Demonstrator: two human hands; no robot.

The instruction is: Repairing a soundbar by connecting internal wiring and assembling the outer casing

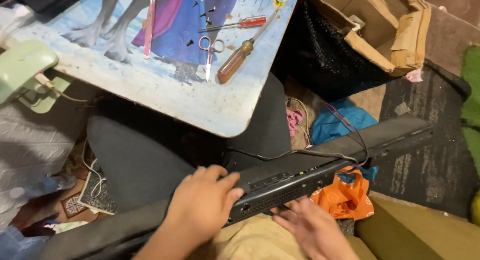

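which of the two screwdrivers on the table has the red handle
The smaller screwdriver, lying farther up the table. The bigger screwdriver beside the scissors has an amber handle.

The long black bar (300,177) runs under the left hand (202,210), so its middle stretch is covered, and its near end, left of the fingers (227,182), fades into a dark blur at the bottom edge. The right hand (312,230) is smeared by motion — its fingertips cannot be made out — and its wrist is cut off below. Whether it touches the bar cannot be told. Beyond the fingers, the desk (200,102) is cut by the top edge, and the small dark screws (205,12) on it are too tiny to count. The cardboard box (395,35), up right of the fingers, is also cropped.
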